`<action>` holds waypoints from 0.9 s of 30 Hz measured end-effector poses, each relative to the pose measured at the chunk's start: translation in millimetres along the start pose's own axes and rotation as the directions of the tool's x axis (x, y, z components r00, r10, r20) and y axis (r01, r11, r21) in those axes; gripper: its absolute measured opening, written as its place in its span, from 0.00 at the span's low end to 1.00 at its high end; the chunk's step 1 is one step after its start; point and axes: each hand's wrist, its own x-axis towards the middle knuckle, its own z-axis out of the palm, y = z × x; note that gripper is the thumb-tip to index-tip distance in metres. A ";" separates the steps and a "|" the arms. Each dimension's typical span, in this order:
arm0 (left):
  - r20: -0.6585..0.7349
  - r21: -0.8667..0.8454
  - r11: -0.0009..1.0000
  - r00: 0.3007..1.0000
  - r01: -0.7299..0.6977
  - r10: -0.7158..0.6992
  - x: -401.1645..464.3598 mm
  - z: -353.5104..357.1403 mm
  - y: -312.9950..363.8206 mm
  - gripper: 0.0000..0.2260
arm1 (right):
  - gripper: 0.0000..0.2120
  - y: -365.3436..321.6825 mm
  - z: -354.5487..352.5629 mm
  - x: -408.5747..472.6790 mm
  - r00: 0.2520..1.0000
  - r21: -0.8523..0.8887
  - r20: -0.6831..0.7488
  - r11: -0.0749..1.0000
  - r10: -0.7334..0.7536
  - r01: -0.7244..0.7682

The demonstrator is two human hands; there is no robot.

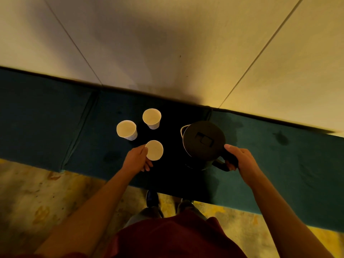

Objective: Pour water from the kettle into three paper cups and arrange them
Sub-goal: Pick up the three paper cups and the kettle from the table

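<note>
Three white paper cups stand upright on a dark teal bench [279, 164]. One cup [151, 118] is farthest back, another [126, 129] sits left of it, and the nearest cup [154, 150] is held at its left side by my left hand [136, 158]. To the right stands a dark kettle [202, 141] with its lid closed and spout toward the back left. My right hand [237, 158] grips the kettle's black handle. The dim light hides whether the cups hold water.
A pale wall rises right behind the bench. The bench runs far to the left and right, with seams between cushions. Below it lies a yellowish stained floor, where my feet [152, 199] stand close to the bench's front edge.
</note>
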 end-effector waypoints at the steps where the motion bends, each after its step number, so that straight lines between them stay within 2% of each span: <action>1: 0.000 -0.014 1.000 1.000 0.005 -0.005 -0.2 -0.1 -0.3 0.17 | 0.28 -0.6 0.2 -0.1 1.000 -0.005 0.005 1.000 -0.010 0.010; 5: 0.006 -0.027 0.999 1.000 0.019 -0.019 0.3 -1.6 -1.1 0.17 | 0.27 -2.9 -0.8 -1.4 1.000 -0.028 0.025 0.999 -0.017 0.018; 15: -0.088 0.117 0.993 0.996 0.019 -0.008 1.4 -10.1 -2.7 0.16 | 0.29 -5.4 -0.3 -2.7 0.999 -0.063 0.020 0.997 -0.040 0.041; 17: -0.133 0.215 0.977 0.990 -0.006 0.036 1.5 -12.1 -1.0 0.15 | 0.28 -7.2 -0.5 -2.7 0.999 -0.065 0.017 0.997 -0.042 0.043; 21: -0.237 0.502 0.865 0.962 0.003 0.134 0.6 -18.5 1.6 0.14 | 0.30 -6.0 0.3 -2.0 0.999 -0.061 0.022 0.997 -0.048 0.049; 25: -0.240 0.584 0.812 0.956 0.006 0.166 -5.0 -19.3 3.6 0.15 | 0.30 -2.8 -1.0 -2.6 0.999 -0.047 0.017 0.998 -0.047 0.048; 27: -0.279 0.624 0.780 0.919 -0.047 0.280 -9.6 -20.0 5.2 0.14 | 0.29 -2.7 -0.5 -2.1 0.999 -0.046 0.019 0.998 -0.050 0.050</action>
